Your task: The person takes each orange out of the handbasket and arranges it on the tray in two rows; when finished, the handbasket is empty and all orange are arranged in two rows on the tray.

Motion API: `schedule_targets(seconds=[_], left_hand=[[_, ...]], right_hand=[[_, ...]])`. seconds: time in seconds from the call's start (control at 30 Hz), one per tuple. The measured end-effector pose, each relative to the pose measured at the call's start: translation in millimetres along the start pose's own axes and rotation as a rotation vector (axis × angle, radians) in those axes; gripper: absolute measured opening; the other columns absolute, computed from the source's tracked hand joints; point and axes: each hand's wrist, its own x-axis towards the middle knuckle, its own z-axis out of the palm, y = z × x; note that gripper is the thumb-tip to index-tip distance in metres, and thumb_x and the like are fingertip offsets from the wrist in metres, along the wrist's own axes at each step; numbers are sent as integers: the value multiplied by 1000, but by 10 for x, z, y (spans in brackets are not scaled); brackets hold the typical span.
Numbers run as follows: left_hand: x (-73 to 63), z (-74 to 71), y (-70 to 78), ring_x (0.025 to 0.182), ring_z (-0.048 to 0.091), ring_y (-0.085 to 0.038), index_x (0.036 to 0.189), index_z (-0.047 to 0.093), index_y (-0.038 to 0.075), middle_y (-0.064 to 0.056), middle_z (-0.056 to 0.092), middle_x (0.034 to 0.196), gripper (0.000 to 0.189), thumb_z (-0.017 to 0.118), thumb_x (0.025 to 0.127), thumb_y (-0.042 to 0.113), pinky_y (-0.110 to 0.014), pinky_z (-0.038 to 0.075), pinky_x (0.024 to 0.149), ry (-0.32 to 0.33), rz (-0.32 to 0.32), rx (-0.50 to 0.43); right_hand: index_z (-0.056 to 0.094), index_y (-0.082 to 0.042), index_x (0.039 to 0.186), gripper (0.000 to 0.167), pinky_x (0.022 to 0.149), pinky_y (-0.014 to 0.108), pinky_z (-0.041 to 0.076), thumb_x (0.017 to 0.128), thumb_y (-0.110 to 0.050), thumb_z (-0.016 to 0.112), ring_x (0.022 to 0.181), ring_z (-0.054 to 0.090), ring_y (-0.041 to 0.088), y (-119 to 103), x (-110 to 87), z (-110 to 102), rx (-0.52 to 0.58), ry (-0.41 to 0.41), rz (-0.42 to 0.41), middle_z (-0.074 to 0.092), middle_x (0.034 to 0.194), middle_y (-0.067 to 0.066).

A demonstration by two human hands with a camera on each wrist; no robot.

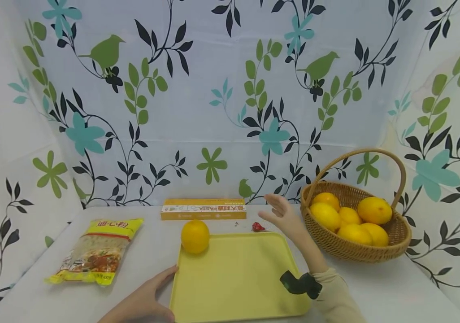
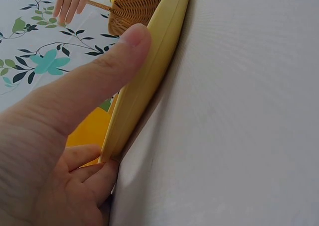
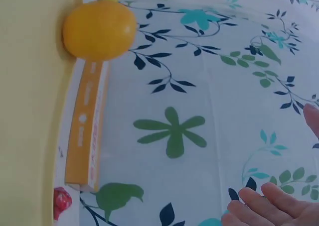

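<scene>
My left hand (image 1: 145,298) is at the left rim of a pale yellow tray (image 1: 238,282), thumb and fingers spread along its outer side. In the left wrist view the straight thumb (image 2: 107,64) lies against the tray's edge, with the other fingertips at the same edge further along. An orange (image 1: 195,236) sits at the tray's back left corner. My right hand (image 1: 284,217) is raised with fingers extended, holding nothing, beyond the tray's back right corner and beside a wicker basket (image 1: 359,254). Several lemons and oranges fill the basket.
A long yellow pasta box (image 1: 203,209) lies behind the tray, by the patterned cloth backdrop (image 1: 230,112). Left of the tray is a yellow and clear food packet (image 1: 97,253). A small red wrapped item (image 1: 258,227) lies between the tray and the right hand.
</scene>
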Motion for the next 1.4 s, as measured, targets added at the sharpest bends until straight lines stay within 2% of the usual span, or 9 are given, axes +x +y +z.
schedule_targets(seconds=[0.13,0.23,0.4,0.53,0.67,0.77,0.93,1.13,1.4], left_hand=[[-38,24,-7,124,20,-46,140,26,4,-24,24,141,98,80,63,32,-65,13,96,24,-68,-27],[-46,36,-13,125,21,-44,140,27,6,-22,24,141,98,80,63,33,-65,13,96,31,-69,-19],[-30,-5,-10,127,19,-42,139,27,5,-21,23,142,98,81,61,31,-62,11,98,26,13,7],[2,-43,8,128,17,-41,138,29,3,-21,20,143,96,81,62,28,-58,12,100,24,74,26],[12,-51,23,128,16,-41,138,29,2,-21,18,143,94,81,62,27,-59,11,100,14,75,10],[8,-51,37,128,15,-41,138,29,1,-22,17,143,95,81,63,26,-59,11,100,7,68,-7],[-32,-45,53,128,13,-42,138,27,1,-22,16,144,96,81,63,25,-61,8,99,1,36,-30],[-62,-50,36,126,15,-45,139,27,4,-23,18,143,96,80,64,30,-65,10,96,15,-18,-9],[-8,-27,44,126,16,-44,140,26,5,-22,19,143,96,79,64,31,-64,10,96,4,3,1]], right_hand=[[40,1,129,59,102,37,27,81,-20,67,123,35,26,5,-66,-177,2,95,-9,41,132,17],[41,1,128,56,102,35,28,82,-20,66,122,36,26,60,-123,-346,-3,183,-41,43,131,17],[44,0,126,49,101,30,30,83,-13,64,120,39,23,319,-110,-667,79,295,-109,46,128,16],[46,-4,126,50,99,29,32,82,-15,66,119,41,21,583,-19,-869,76,335,-100,47,128,12],[48,-13,126,52,95,22,36,80,-30,67,116,44,16,964,83,-1026,-62,401,-99,51,125,5],[50,-14,124,56,95,24,37,78,-40,67,113,45,15,1092,102,-1100,-174,473,-73,52,121,2],[46,-4,124,60,100,32,31,79,-39,66,118,41,21,787,-6,-1061,-247,503,3,49,124,9],[35,3,130,71,95,51,33,80,-37,65,116,36,40,378,-99,-946,-373,420,152,35,132,26],[30,8,132,71,95,55,30,81,-26,66,115,33,43,386,-115,-1018,-471,419,233,32,130,30]])
